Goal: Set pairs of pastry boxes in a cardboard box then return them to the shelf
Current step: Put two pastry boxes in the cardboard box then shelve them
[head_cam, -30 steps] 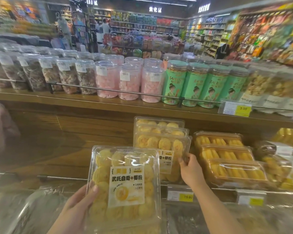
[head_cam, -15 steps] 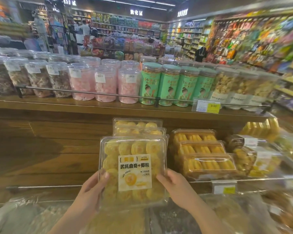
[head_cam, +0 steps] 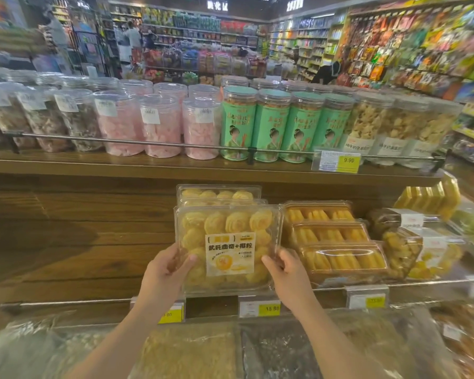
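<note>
The wooden shelf (head_cam: 80, 242) fills most of what I see, its left stretch bare boards, with a metal rail (head_cam: 66, 303) and yellow price tags (head_cam: 268, 309) along the front edge. On the tier above stand rows of clear jars (head_cam: 159, 127) and green tins (head_cam: 268, 127).

Lower down, right of the bare boards, sits a stack of pastry boxes (head_cam: 219, 194), with packs of yellow sticks (head_cam: 337, 258) just beside it on the right.

A second ago the front pastry box (head_cam: 227, 247) was held low in the left hand alone while the right hand rested on the stack. Now it is up against the stack, standing tilted with its label facing out and its bottom edge at the rail.

The left hand (head_cam: 164, 272) grips the box's lower left side, thumb curled over the front. The right hand (head_cam: 288, 272) holds the lower right corner, fingers bent round the edge.

I would judge this the return step, the box nearly seated and only needing release. No cardboard box is in sight.
</note>
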The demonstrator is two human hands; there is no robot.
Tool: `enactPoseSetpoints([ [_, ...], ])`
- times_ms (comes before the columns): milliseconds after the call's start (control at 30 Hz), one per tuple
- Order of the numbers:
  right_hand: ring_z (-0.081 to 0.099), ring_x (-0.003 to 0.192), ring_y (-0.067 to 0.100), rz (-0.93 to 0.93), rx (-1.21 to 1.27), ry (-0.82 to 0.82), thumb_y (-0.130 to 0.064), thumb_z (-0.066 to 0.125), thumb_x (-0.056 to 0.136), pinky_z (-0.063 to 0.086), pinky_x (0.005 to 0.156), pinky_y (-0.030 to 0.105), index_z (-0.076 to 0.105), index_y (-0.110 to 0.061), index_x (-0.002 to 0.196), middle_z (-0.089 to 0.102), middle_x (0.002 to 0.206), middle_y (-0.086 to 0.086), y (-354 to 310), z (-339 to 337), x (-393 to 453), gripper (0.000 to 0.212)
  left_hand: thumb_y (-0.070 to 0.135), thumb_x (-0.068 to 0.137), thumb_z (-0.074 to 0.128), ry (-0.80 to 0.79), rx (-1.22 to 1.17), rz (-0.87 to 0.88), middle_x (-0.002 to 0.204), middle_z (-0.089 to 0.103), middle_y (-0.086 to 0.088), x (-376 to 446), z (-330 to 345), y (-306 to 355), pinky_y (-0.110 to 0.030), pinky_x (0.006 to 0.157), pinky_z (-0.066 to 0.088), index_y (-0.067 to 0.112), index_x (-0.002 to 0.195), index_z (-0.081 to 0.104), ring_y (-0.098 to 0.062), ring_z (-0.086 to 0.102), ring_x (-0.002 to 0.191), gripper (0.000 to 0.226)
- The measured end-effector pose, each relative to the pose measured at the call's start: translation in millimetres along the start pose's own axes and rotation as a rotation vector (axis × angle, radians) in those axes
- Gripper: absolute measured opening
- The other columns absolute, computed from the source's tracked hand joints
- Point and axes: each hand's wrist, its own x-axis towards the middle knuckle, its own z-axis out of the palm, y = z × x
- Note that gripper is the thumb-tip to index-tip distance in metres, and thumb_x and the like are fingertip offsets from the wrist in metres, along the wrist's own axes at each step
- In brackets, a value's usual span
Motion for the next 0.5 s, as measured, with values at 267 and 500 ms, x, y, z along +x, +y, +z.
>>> enactPoseSetpoints([
  [267,0.063,0.105,0.002,-0.080,0.015,0.142,-0.033,0.062,0.099,0.055,0.093,0.027,0.065,-0.025,0.130,0.066,0.115,-0.014,12.2,16.6,4.8,0.032,0.044,0.092,0.070,0.120,0.022,0.027,0.099,0.078,0.012,7.9,3.2,-5.2,-0.043,0.084,0.064,0.030,0.111,0.074,-0.012,0.073,0.095,0.024],
  [500,0.064,0.104,0.001,-0.132,0.029,0.194,-0.026,0.067,0.097,0.055,0.091,0.021,0.068,-0.023,0.126,0.067,0.111,-0.014,18.7,25.4,2.0,0.029,0.031,0.092,0.075,0.175,0.031,0.027,0.090,0.077,0.010,2.8,4.1,-15.6,-0.048,0.081,0.058,0.028,0.097,0.075,-0.021,0.071,0.088,0.006],
])
